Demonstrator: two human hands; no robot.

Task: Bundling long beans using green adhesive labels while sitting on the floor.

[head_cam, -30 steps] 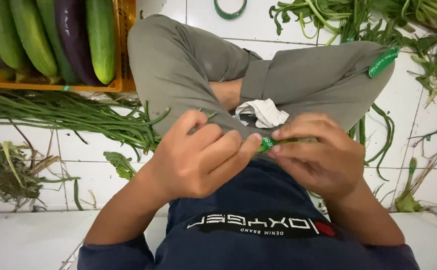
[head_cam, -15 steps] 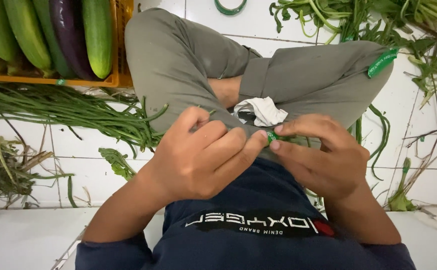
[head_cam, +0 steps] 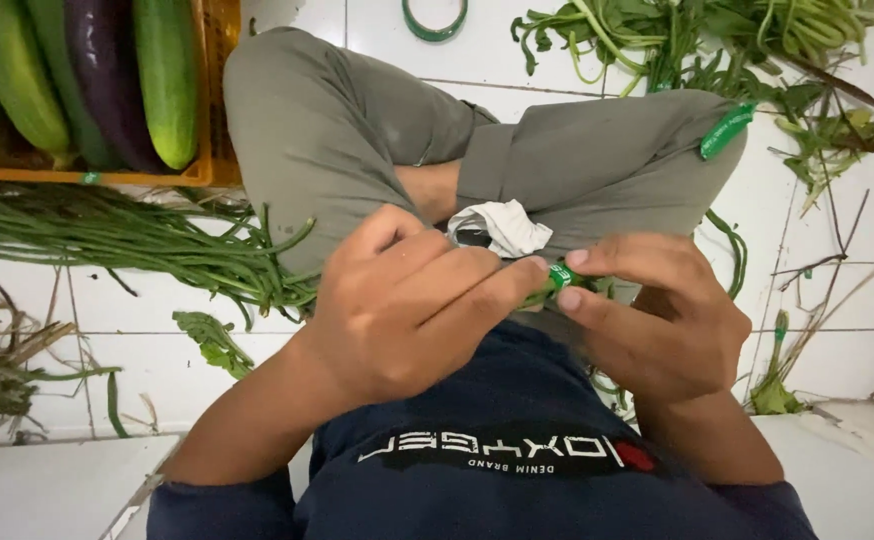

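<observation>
My left hand (head_cam: 407, 300) and my right hand (head_cam: 657, 310) meet over my lap. Their fingertips pinch a small green band (head_cam: 560, 276) wrapped around a few green stems, which my fingers mostly hide. I sit cross-legged in grey trousers (head_cam: 357, 130) on a white tiled floor. A crumpled white cloth (head_cam: 502, 225) lies on my lap just behind the hands.
An orange crate (head_cam: 207, 150) at the upper left holds cucumbers (head_cam: 167, 75) and a purple eggplant (head_cam: 107, 80). Long green beans (head_cam: 107, 240) lie on the tiles at the left. Leafy greens (head_cam: 717, 40) are piled at the upper right; a green tape roll (head_cam: 435, 20) sits at the top.
My hands stay together on the green band; the fingers shift slightly and the view has moved a little.
</observation>
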